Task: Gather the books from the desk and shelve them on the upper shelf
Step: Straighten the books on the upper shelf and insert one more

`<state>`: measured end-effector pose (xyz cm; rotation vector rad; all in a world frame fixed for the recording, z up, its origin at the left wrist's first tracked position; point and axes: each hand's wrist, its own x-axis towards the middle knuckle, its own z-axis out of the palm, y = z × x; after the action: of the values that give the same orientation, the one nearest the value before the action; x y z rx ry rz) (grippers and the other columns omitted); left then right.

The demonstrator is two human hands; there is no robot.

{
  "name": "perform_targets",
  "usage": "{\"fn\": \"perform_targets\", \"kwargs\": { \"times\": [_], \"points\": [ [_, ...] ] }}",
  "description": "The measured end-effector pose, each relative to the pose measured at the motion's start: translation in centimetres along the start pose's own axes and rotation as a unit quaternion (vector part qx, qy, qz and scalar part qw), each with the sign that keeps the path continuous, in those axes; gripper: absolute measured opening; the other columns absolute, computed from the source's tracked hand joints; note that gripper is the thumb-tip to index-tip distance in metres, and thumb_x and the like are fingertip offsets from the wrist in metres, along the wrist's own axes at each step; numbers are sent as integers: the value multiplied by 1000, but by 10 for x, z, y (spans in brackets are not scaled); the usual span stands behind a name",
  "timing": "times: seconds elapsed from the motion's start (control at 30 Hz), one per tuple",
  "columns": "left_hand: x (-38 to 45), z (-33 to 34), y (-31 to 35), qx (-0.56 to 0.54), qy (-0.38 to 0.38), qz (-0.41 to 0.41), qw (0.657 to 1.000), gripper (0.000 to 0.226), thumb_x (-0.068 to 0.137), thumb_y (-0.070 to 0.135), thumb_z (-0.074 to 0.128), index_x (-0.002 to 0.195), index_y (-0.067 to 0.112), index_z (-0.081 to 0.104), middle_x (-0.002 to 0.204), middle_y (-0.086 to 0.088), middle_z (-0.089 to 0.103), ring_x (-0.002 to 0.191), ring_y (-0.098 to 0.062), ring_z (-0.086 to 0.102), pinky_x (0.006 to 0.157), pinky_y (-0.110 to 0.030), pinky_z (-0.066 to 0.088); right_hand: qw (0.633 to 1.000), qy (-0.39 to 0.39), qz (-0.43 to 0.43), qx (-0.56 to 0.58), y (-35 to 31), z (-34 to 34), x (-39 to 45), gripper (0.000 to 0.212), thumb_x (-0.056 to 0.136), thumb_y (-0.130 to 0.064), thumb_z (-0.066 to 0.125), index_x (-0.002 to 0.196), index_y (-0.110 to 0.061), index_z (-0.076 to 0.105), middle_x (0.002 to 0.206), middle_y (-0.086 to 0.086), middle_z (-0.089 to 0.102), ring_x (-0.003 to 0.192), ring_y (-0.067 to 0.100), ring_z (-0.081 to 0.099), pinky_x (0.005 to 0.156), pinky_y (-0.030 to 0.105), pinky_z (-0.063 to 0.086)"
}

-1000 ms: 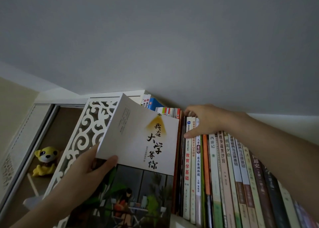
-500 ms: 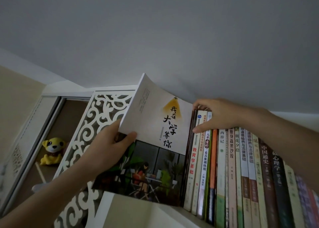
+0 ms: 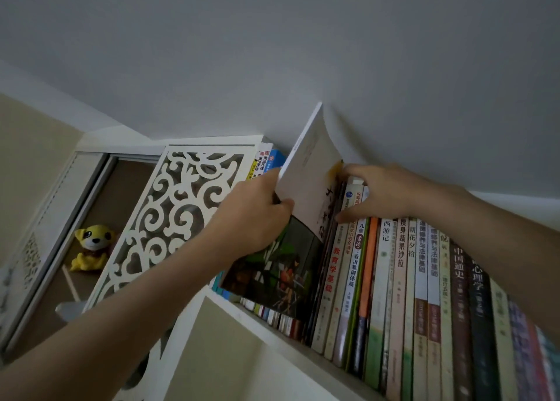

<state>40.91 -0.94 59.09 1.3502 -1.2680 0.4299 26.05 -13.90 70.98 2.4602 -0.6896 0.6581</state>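
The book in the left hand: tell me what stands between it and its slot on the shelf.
Nothing visible blocks it. The left hand angles the book into a gap that the right hand holds open by pushing the row of books aside.

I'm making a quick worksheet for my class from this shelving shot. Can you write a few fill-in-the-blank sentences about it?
1. The left hand pushes a large ____ into the row on the shelf.
2. The right hand rests on the ____ of the standing books.
3. The yellow toy dog sits to the ____ of the white carved panel.
4. The standing books show their ____ to the camera.

Missing words: book; tops; left; spines
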Motion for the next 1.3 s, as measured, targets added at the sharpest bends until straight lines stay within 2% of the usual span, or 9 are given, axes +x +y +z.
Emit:
{"fn": "perform_targets", "kwargs": {
  "times": [0.17, 0.27, 0.4, 0.6, 0.7, 0.87, 0.97, 1.07, 1.3],
  "points": [
    [-12, 60, -5, -1, 46, -35, 998, 19, 97, 26, 47, 116, 21, 45, 95, 5, 56, 80, -12, 60, 62, -26, 54, 999, 35, 0, -7, 4, 4, 2, 76, 60, -61, 79, 127, -41, 48, 107, 0, 42, 96, 17, 50, 73, 30, 46],
    [-12, 107, -16, 5, 103, 4, 995, 22, 95, 32, 43, 116, 24, 43, 111, 7, 48, 102, -11, 44, 86, -32, 44, 999, 23, -24, 14, 3, 4, 3, 75, 63, -57, 80, 128, -39, 48, 114, -4, 54, 99, 14, 57, 80, 33, 49],
    [-21, 120, -31, -1, 93, 10, 996, 39, 96, 58, 15, 126, 40, 33, 118, 14, 26, 109, -4, 21, 97, -31, 23, 999, -12, -16, 48, 5, 1, 1, 69, 69, -51, 80, 127, -35, 47, 104, -10, 67, 84, 7, 65, 78, 32, 55],
    [-15, 85, -55, -127, -71, -42, 988, 30, 91, 48, 53, 113, 63, 39, 129, 13, 25, 133, -19, 21, 112, -52, 29, 997, -39, -12, 58, 6, 1, 7, 68, 73, -45, 78, 130, -29, 43, 115, -8, 67, 89, 8, 67, 85, 36, 56],
    [-9, 84, -54, -162, -55, -62, 983, 59, 79, 44, 71, 116, 69, 33, 129, 9, 25, 133, -22, 25, 108, -55, 35, 996, -60, -2, 60, 4, 1, 10, 69, 76, -43, 77, 131, -29, 39, 112, -6, 67, 86, 9, 67, 82, 34, 57],
    [-3, 95, -59, -67, 13, -86, 994, 93, 65, 56, 76, 130, 67, 11, 127, 4, 25, 130, -22, 27, 109, -57, 31, 995, -80, 6, 59, 0, 3, 13, 92, 74, -46, 78, 144, -35, 20, 113, -5, 68, 94, 11, 68, 91, 38, 54],
    [-3, 92, -73, -58, -9, -56, 997, 89, 67, 59, 73, 125, 73, 7, 125, 8, 23, 126, -18, 26, 109, -53, 33, 992, -109, -1, 64, -6, -3, 14, 66, 73, -63, 68, 131, -39, 46, 108, -11, 71, 90, 4, 69, 92, 34, 54],
    [-4, 89, -81, -50, -23, -18, 998, 86, 70, 52, 75, 114, 79, 6, 121, 11, 24, 121, -14, 26, 108, -50, 34, 993, -114, 23, 36, -16, -4, 21, 67, 71, -77, 50, 126, -39, 55, 100, -10, 72, 88, 6, 69, 92, 34, 53],
    [0, 90, -91, -13, 14, 55, 998, 80, 69, 57, 72, 125, 72, 17, 113, 22, 22, 119, -8, 28, 106, -43, 38, 999, 7, 45, -2, -21, 21, 38, 55, 68, -62, 74, 110, -28, 69, 94, -5, 72, 82, 12, 68, 82, 39, 57]
  ]
}}
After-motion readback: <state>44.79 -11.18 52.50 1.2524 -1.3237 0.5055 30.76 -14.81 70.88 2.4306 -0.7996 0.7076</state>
